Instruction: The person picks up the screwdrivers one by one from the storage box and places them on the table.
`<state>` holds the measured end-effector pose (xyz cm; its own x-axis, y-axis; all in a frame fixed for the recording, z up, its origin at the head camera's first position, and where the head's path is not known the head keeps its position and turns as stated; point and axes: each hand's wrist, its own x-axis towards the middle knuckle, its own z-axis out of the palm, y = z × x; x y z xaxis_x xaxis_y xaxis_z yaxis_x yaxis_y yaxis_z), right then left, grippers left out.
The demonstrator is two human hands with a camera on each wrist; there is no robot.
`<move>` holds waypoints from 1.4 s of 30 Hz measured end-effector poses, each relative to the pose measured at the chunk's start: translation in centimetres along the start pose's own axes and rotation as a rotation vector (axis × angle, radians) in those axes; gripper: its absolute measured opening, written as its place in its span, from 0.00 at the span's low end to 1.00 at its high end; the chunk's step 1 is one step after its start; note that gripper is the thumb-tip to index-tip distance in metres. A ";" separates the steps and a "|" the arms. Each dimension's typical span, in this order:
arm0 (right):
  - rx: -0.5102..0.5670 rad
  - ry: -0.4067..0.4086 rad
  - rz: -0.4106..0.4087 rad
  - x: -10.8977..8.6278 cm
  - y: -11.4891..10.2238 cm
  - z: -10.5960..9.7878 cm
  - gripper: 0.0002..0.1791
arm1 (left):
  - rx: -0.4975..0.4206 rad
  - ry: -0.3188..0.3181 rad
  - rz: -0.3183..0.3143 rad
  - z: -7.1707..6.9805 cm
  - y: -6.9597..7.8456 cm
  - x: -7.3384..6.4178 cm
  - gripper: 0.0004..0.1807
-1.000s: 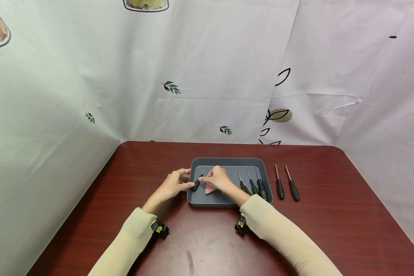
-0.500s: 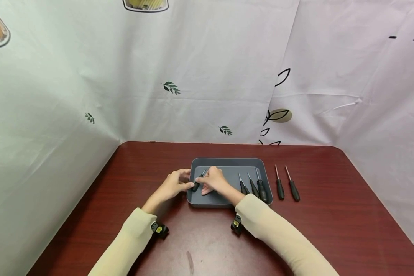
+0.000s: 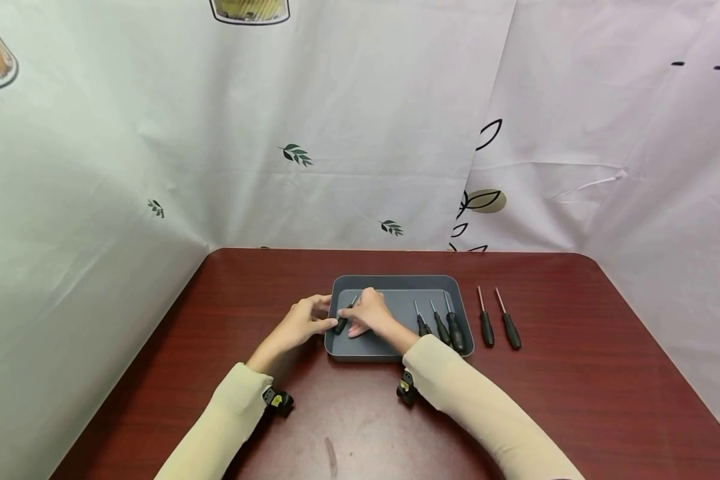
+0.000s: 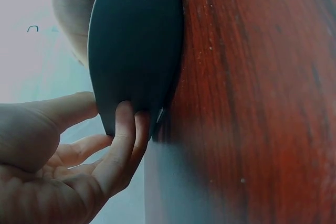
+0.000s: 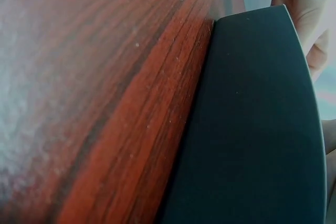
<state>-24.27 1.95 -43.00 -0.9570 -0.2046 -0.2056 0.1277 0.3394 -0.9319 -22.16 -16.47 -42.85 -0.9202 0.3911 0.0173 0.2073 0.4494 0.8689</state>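
Note:
A grey rectangular tray point(image 3: 396, 281) lies on the table. My left hand point(image 3: 300, 325) grips its left side, thumb at the rim and fingers against the outer wall, as the left wrist view shows. Inside, near that side, a small screwdriver point(image 3: 341, 326) with a black handle lies slanted, tip pointing away. My right hand point(image 3: 371, 312) reaches over the near rim and pinches this screwdriver near the top of its handle; the fingers partly cover it. In the right wrist view the tray wall point(image 5: 252, 119) hides the fingertips.
Several black-handled screwdrivers lie in the tray's right part, among them a thick one point(image 3: 455, 331). Outside, to the right, two more screwdrivers point(image 3: 487, 328) lie side by side on the red-brown table point(image 3: 576, 373). White printed cloth point(image 3: 348, 100) hangs behind and at both sides.
My right hand has shifted slightly left over the small screwdriver, which has hardly moved. My left hand stays at the tray's left side.

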 end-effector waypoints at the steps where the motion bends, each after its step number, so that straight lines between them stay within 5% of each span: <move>1: -0.001 0.000 0.001 0.0 0.0 0.1 0.14 | 0.000 0.001 -0.001 0.0 0.0 0.0 0.32; 17: -0.033 0.036 0.043 0.8 0.0 0.8 0.15 | 0.000 0.004 -0.010 0.0 0.0 0.0 0.31; 24: -0.088 0.054 0.037 1.2 0.1 1.0 0.14 | -0.006 0.005 0.052 0.0 -0.2 -0.1 0.31; 29: -0.125 0.070 0.033 1.2 -0.2 1.1 0.14 | -0.003 0.011 -0.004 0.0 0.0 0.0 0.32; 42: -0.176 0.069 0.046 1.0 -0.7 1.1 0.13 | 0.012 0.015 -0.023 0.0 0.2 -0.1 0.32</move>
<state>-25.04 0.53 -42.87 -0.9676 -0.1233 -0.2202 0.1302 0.5038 -0.8540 -22.01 -16.37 -42.68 -0.9298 0.3681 0.0048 0.1899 0.4683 0.8629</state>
